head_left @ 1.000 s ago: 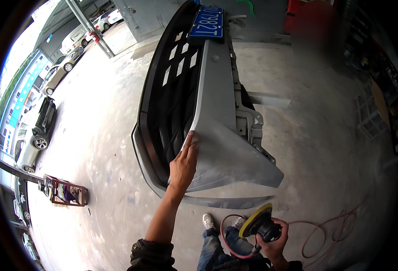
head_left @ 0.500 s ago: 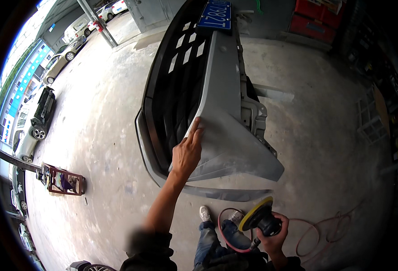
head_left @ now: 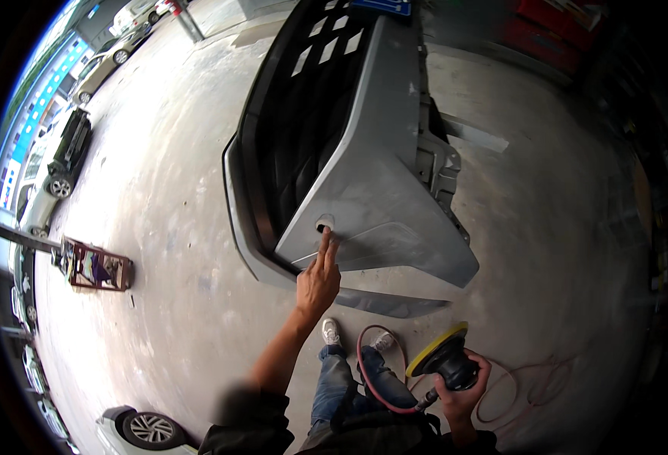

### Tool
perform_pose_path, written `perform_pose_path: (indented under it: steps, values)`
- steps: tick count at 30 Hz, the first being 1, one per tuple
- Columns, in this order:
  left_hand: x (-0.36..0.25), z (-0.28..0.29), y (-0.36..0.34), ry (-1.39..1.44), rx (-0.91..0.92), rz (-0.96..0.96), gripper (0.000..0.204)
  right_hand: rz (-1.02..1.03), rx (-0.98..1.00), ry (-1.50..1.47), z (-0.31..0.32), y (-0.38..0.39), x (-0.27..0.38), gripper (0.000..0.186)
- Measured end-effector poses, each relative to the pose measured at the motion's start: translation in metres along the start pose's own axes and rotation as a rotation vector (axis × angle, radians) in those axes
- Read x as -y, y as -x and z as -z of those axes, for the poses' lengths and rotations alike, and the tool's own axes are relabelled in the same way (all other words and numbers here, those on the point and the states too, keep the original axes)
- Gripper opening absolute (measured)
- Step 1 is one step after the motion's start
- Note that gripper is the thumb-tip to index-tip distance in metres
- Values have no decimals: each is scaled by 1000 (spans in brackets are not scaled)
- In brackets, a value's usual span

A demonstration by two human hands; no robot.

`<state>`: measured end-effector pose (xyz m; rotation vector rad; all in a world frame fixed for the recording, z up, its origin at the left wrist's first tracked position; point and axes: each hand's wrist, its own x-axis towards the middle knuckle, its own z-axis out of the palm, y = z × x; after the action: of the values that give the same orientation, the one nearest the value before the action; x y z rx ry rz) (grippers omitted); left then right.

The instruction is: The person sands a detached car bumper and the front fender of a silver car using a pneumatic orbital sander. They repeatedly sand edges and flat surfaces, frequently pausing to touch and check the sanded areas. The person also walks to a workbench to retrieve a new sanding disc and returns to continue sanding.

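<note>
The left hand [head_left: 319,288] holds nothing; its fingers point out, close together, with a tip at the edge of a small hole [head_left: 325,221] in the big grey car bumper [head_left: 387,182]. The right hand [head_left: 466,393] curls round a black sander [head_left: 453,365] with a yellow pad [head_left: 432,348]. The bumper is right in front of the person. A pinkish hose [head_left: 366,377] joins the sander, and loops lie on the floor [head_left: 174,227].

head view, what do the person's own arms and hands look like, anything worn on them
The left hand and right hand are both ungloved, with no watch or markings visible. The left sleeve is dark, almost black, and ends partway along the forearm, its edge partly blurred. The right sleeve is also dark and only partly in view.
</note>
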<state>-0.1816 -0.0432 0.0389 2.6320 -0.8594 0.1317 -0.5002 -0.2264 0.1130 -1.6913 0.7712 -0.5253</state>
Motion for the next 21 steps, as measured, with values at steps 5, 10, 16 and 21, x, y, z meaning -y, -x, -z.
perform_pose_path:
  steps: [5,10,16,21]
  values:
    - [-6,-10,4,81,-27,33,57,8,7,33,1,1,3,71]
    - [-21,-10,-13,165,-35,105,71,6,44,-1,0,1,-1,71]
    - [-30,-45,8,100,-91,62,67,-3,93,46,-7,0,2,71]
    - [-9,-59,35,93,-86,145,74,7,121,95,-7,2,-10,72]
